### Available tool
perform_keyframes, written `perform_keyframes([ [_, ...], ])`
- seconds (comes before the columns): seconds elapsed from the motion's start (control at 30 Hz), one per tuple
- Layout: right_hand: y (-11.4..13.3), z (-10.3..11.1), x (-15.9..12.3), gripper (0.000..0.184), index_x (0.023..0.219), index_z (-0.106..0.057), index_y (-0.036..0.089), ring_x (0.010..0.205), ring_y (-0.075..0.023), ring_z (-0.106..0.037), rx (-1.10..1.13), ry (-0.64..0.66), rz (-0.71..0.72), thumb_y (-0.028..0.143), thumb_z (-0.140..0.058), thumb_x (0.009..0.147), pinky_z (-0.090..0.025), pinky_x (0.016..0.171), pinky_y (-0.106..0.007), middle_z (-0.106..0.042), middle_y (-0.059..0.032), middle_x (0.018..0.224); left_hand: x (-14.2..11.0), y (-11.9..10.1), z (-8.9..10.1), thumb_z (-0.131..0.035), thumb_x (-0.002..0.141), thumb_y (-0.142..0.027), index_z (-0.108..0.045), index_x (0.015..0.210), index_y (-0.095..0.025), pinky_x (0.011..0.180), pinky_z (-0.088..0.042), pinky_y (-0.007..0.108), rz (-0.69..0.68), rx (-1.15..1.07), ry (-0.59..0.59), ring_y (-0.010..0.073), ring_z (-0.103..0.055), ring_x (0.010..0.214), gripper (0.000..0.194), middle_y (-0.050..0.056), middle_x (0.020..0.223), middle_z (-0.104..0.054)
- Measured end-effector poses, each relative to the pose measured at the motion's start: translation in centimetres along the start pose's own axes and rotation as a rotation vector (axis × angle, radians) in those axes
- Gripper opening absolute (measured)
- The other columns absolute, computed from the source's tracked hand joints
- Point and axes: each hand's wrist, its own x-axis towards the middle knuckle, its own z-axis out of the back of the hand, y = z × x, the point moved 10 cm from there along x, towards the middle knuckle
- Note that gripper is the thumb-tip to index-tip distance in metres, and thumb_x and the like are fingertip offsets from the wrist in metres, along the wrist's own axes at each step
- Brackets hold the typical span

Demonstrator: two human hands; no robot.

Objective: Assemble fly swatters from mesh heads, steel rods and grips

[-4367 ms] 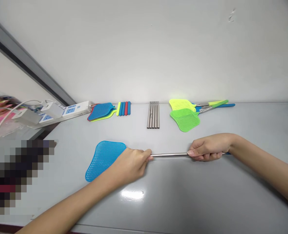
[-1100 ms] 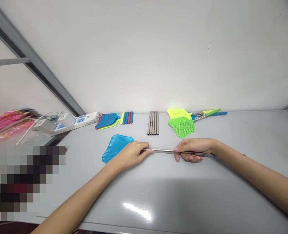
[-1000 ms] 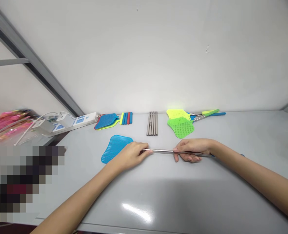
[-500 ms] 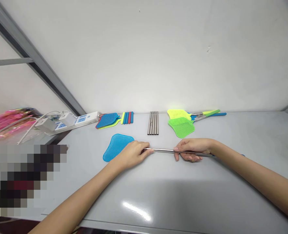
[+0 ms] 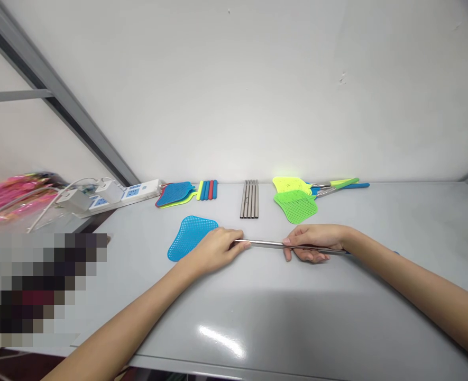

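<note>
A blue fly swatter [image 5: 192, 238] lies across the middle of the grey table, its mesh head to the left and its metal rod running right. My left hand [image 5: 217, 248] is closed around the part where head and rod meet, hiding that joint. Farther along the rod, my right hand [image 5: 307, 243] holds the metal between thumb and fingers, with the lower fingers loosely curled beneath. A bit of blue shows past my right wrist; most of that end is hidden behind the forearm.
Along the wall are stacked swatter heads [image 5: 174, 194], several coloured handles [image 5: 207, 190], several metal rods [image 5: 249, 199] and a pile of swatters with a green one [image 5: 296, 206] in front. At the left stand a power strip [image 5: 142, 191] with plugs and a bag of pink items [image 5: 15, 196].
Both hands keep nearly the same hold on the swatter. The whole view has shifted very slightly.
</note>
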Motion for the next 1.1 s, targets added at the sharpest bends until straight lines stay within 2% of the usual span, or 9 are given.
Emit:
perform_keyframes([
  [0.3, -0.07, 0.07, 0.0, 0.033, 0.084, -0.06, 0.01, 0.027, -0.0038, -0.039, 0.003, -0.001, -0.002, 0.041, -0.046, 0.084, -0.031, 0.025, -0.013, -0.048, 0.0061, 0.043, -0.03, 0.0, 0.01, -0.033, 0.089, -0.041, -0.047, 0.066, -0.018, 0.051, -0.027, 0.024, -0.004, 0.002, -0.002, 0.0122, -0.046, 0.053, 0.036, -0.001, 0.058, -0.05],
  [0.53, -0.02, -0.02, -0.02, 0.033, 0.084, -0.06, 0.009, 0.027, -0.0037, -0.041, 0.014, -0.008, -0.019, 0.039, -0.046, 0.085, -0.032, 0.025, -0.013, -0.059, 0.0006, 0.049, -0.02, 0.05, -0.12, -0.033, 0.089, -0.041, -0.047, 0.067, -0.018, 0.052, -0.027, 0.024, -0.01, 0.005, -0.005, 0.0124, -0.047, 0.054, 0.035, -0.001, 0.059, -0.051],
  [1.1, 0.04, 0.01, -0.01, 0.032, 0.084, -0.061, 0.009, 0.027, -0.0037, -0.042, 0.015, -0.016, -0.024, 0.038, -0.046, 0.084, -0.033, 0.026, -0.012, -0.061, -0.0001, 0.049, -0.06, 0.04, -0.03, -0.033, 0.089, -0.041, -0.047, 0.067, -0.018, 0.052, -0.028, 0.024, -0.009, 0.021, -0.017, 0.0126, -0.047, 0.054, 0.035, -0.001, 0.059, -0.051],
])
